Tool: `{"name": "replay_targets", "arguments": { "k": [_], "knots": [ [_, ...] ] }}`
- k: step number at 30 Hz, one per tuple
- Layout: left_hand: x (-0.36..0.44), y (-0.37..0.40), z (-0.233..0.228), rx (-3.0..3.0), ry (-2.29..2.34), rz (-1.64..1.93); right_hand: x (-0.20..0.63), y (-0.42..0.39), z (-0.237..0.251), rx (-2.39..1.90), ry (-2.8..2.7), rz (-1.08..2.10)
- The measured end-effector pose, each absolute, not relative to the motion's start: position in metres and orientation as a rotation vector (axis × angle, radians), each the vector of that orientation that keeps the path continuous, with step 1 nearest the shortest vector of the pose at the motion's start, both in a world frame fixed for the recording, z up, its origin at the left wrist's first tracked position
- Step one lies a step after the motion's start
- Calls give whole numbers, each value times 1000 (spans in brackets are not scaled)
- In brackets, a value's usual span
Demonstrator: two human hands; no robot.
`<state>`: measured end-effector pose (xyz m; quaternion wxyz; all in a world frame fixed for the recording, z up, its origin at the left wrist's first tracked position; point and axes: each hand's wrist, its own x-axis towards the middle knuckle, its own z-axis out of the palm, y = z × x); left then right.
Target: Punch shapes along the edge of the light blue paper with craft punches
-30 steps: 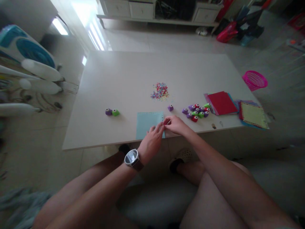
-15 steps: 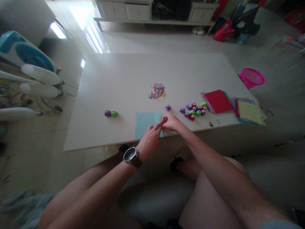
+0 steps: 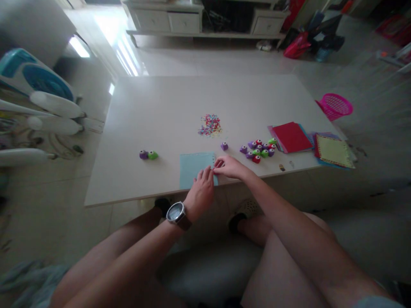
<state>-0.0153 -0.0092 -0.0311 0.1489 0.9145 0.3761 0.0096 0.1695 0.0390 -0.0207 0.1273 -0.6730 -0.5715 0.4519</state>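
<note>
A light blue sheet of paper (image 3: 189, 167) lies at the near edge of the table, with a row of small cut-outs along its right side. My left hand (image 3: 203, 188), wearing a watch, rests over the lower right of the sheet, its fingers stretched out and slightly apart. The thumb is hidden. At the sheet's right edge my right hand (image 3: 228, 167) is closed in a pinch on a small red craft punch (image 3: 215, 171), mostly covered by the fingers. The left fingertips meet it there. Just beyond the right hand stands a purple craft punch (image 3: 224, 146).
Confetti-like paper bits (image 3: 210, 125) are heaped mid-table. Several coloured punches (image 3: 256, 152) cluster on the right, near red paper (image 3: 292, 137) and a yellow-topped stack (image 3: 334, 150). A purple punch (image 3: 143, 155) and a green one (image 3: 153, 155) sit left. A pink basket (image 3: 336, 106) stands beyond the table.
Both hands have shifted slightly nearer along the sheet's right edge, and the left fingers have spread a little. The view has tilted slightly; the other things lie as before.
</note>
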Motion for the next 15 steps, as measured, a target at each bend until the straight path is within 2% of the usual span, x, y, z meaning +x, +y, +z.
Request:
{"name": "replay_targets", "arguments": {
  "k": [9,15],
  "knots": [
    [-17,-2,-15,2785,1048,-63,177,38,-5,-2035,-1910,968],
    [-19,-4,-16,2574,1144,-93,194,38,-6,-2168,-1994,761]
  ]
}}
